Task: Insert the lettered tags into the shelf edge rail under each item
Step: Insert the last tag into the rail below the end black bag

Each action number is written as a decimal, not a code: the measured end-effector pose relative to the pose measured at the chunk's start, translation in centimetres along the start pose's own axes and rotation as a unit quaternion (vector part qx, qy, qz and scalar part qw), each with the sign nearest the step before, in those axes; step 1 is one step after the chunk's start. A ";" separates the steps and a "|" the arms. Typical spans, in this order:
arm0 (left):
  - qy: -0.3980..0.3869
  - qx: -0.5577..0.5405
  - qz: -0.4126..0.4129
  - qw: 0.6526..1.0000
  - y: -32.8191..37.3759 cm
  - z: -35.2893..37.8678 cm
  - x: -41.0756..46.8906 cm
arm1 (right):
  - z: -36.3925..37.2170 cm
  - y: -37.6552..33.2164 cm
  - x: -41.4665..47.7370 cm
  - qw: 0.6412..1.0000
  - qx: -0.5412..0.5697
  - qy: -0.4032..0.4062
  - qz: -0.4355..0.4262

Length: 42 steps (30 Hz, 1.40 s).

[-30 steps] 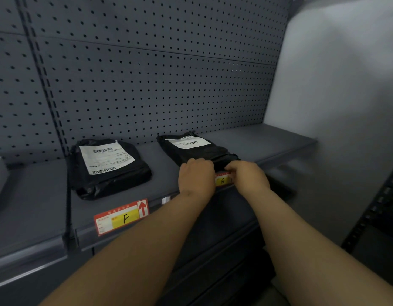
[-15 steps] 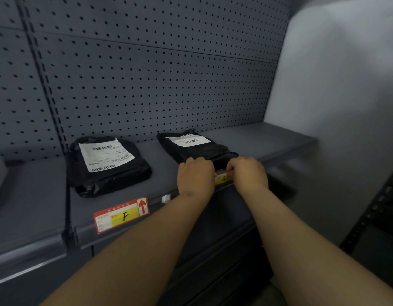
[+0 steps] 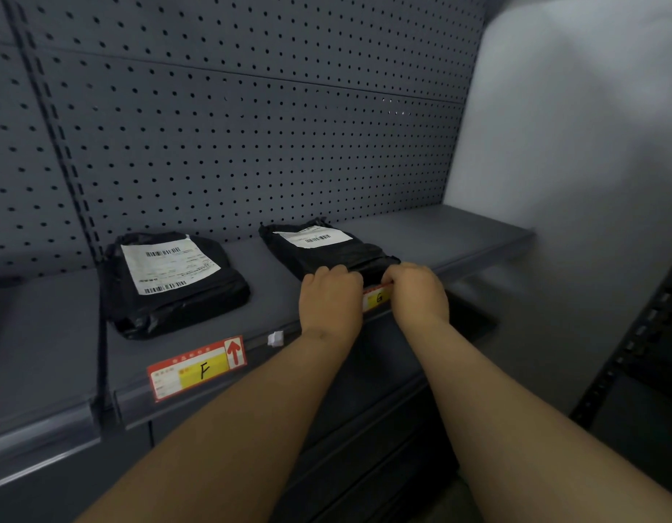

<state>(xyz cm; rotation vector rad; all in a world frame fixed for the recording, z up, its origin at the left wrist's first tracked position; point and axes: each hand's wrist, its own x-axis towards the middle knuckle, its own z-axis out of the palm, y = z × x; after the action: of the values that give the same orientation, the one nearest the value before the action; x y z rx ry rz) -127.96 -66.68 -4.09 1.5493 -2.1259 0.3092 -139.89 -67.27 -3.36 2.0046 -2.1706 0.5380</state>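
Two black parcels with white shipping labels lie on the grey shelf: a left parcel (image 3: 172, 281) and a right parcel (image 3: 326, 247). A red and yellow tag marked F (image 3: 198, 369) sits in the shelf edge rail (image 3: 258, 351) under the left parcel. A tag marked G (image 3: 377, 297) is at the rail under the right parcel, only its middle showing. My left hand (image 3: 330, 300) covers its left end and my right hand (image 3: 419, 294) its right end, fingers curled over the rail's top edge.
A grey pegboard wall (image 3: 251, 137) backs the shelf. A small white clip (image 3: 275, 338) sits on the rail between the tags. A white wall (image 3: 576, 164) closes the right side. A dark rack (image 3: 647, 352) stands at lower right, lower shelves below.
Both hands stay on the G tag at the rail; the hands and tag have barely shifted. The view has drifted slightly.
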 end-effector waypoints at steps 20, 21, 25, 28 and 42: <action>-0.014 -0.006 -0.007 1.000 0.3 0.2 0.1 | 1.0 -0.1 0.1 0.997 0.066 -0.007 0.037; -0.015 -0.008 -0.007 1.000 0.3 0.2 0.0 | 1.1 -0.1 0.1 0.998 0.061 -0.002 0.034; -0.005 -0.012 0.000 1.000 0.1 -0.1 -0.1 | 0.8 -0.2 0.2 0.995 0.090 0.016 0.043; 0.017 -0.003 0.007 1.000 -0.2 -0.8 -0.4 | 0.3 -0.6 -0.1 0.991 0.118 0.062 0.029; 0.086 0.082 -0.040 0.992 -8.5 -10.1 -5.6 | -4.9 -10.4 -3.5 0.995 0.075 0.045 -0.053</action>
<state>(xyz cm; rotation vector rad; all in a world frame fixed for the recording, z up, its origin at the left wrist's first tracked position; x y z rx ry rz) -116.13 -60.24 0.82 1.6305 -1.9410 0.5802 -129.99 -62.78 1.69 2.1102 -2.0137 0.7819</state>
